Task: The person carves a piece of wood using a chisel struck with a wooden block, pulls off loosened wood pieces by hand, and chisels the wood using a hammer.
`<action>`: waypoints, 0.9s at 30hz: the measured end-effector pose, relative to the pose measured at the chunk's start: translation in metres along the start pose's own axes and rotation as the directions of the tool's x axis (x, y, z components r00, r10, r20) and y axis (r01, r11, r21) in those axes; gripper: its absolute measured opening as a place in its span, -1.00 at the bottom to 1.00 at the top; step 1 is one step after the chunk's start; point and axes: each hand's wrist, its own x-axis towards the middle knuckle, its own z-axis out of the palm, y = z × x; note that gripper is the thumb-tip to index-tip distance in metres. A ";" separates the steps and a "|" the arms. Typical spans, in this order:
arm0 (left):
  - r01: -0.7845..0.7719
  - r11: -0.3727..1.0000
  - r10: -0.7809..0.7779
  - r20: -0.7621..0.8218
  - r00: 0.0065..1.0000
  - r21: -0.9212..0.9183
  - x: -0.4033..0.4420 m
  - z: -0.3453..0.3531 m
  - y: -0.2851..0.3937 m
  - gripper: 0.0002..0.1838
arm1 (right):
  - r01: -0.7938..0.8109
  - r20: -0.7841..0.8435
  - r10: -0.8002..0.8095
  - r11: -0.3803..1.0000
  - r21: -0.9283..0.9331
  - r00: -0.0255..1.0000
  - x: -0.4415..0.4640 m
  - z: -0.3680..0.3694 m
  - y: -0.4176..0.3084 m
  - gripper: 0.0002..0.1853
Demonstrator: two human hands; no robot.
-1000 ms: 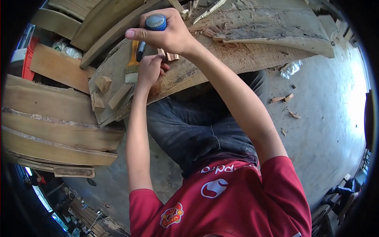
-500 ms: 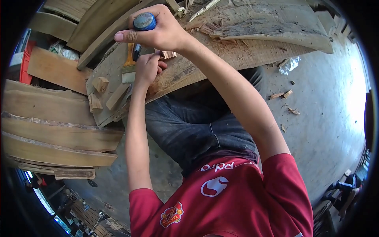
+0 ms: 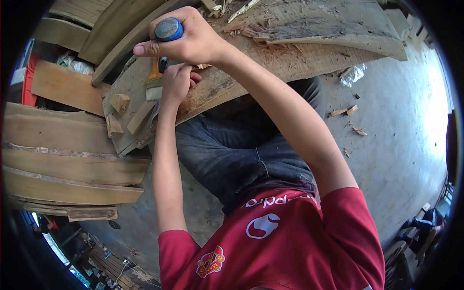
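Note:
My right hand (image 3: 191, 41) is wrapped round a tool with a round blue handle end (image 3: 168, 29); the rest of the tool is hidden beneath the hand. Just below it, my left hand (image 3: 176, 82) has its fingers closed at a small reddish wood piece (image 3: 202, 66), mostly covered by my right hand. Both hands are over a rough wooden slab (image 3: 227, 87). Beside my left hand lies a brush (image 3: 154, 86) with pale bristles, and a dark object (image 3: 163, 64) shows partly behind it.
Small wood blocks (image 3: 120, 103) lie on the slab's left part. Stacked planks (image 3: 63, 130) are at the left. A bark-edged board (image 3: 328, 36) rests across the slab. Crumpled foil (image 3: 353, 76) and wood chips (image 3: 352, 110) lie to the right. Another person (image 3: 425, 234) is partly visible at far right.
My right hand has moved left with the blue-handled tool and now covers more of the small wood piece. My left hand keeps nearly the same place on the slab. The whole view has shifted slightly.

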 end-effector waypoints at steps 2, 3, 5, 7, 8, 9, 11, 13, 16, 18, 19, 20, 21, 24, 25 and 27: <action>-0.037 0.996 0.035 0.018 0.999 0.085 -0.005 -0.004 -0.004 -0.58 | 0.005 -0.039 -0.004 1.000 0.027 0.999 0.002 0.004 0.002 -0.65; -0.077 0.983 0.071 0.037 0.997 0.168 -0.009 -0.007 -0.005 -0.57 | 0.008 -0.043 -0.007 1.000 0.024 0.999 0.002 0.004 0.001 -0.65; -0.221 0.945 0.184 0.167 0.969 0.241 -0.034 -0.013 0.000 -0.52 | -0.038 -0.016 0.038 0.999 0.007 0.999 0.003 0.002 -0.002 -0.64; -0.337 0.748 0.259 0.217 0.941 0.571 -0.064 -0.016 0.005 -0.35 | -0.034 -0.015 0.034 0.999 0.028 0.999 0.003 0.004 0.003 -0.65; -0.462 0.554 0.411 0.255 0.875 0.692 -0.073 -0.012 0.003 -0.26 | -0.026 0.007 0.026 0.999 0.031 1.000 0.004 0.004 0.005 -0.65; -0.437 0.446 0.413 0.254 0.875 0.781 -0.083 -0.006 0.008 -0.22 | -0.019 0.033 0.018 0.999 0.037 0.999 0.004 0.004 0.004 -0.65; -0.456 0.429 0.437 0.263 0.860 0.779 -0.077 -0.006 -0.010 -0.26 | -0.048 0.043 0.047 0.999 0.010 0.998 0.006 0.003 0.003 -0.66; -0.462 0.387 0.458 0.268 0.847 0.798 -0.083 -0.003 -0.006 -0.41 | -0.065 -0.008 0.066 0.995 0.080 0.998 0.008 0.005 0.001 -0.65; -0.439 0.412 0.476 0.223 0.851 0.798 -0.110 -0.004 -0.003 -0.49 | -0.042 0.011 0.041 0.991 0.131 0.999 0.008 0.005 0.002 -0.65; -0.414 0.521 0.471 0.153 0.869 0.746 -0.138 -0.012 0.007 -0.47 | -0.112 0.072 0.107 0.991 0.078 0.992 0.011 0.003 0.003 -0.61; -0.444 0.554 0.537 0.105 0.837 0.704 -0.150 -0.018 0.010 -0.46 | -0.131 0.089 0.125 0.989 0.073 0.988 0.011 0.004 0.002 -0.59; -0.424 0.617 0.548 0.025 0.836 0.664 -0.161 -0.025 0.017 -0.44 | -0.104 0.096 0.097 0.992 0.072 0.991 0.011 0.005 0.004 -0.56; -0.403 0.677 0.549 -0.058 0.834 0.616 -0.172 -0.030 0.032 -0.43 | -0.099 0.081 0.094 0.993 0.067 0.992 0.009 0.005 0.004 -0.55; -0.426 0.787 0.580 -0.297 0.759 0.446 -0.182 -0.067 0.065 -0.30 | -0.123 0.077 0.118 0.990 0.068 0.990 0.003 0.009 -0.002 -0.57; -0.472 0.768 0.623 -0.332 0.709 0.433 -0.181 -0.080 0.079 -0.32 | -0.145 0.080 0.140 0.988 0.061 0.987 0.002 0.012 -0.001 -0.58; -0.467 0.794 0.593 -0.325 0.737 0.391 -0.179 -0.095 0.112 -0.42 | -0.160 0.083 0.155 0.986 0.053 0.984 0.001 0.016 0.001 -0.60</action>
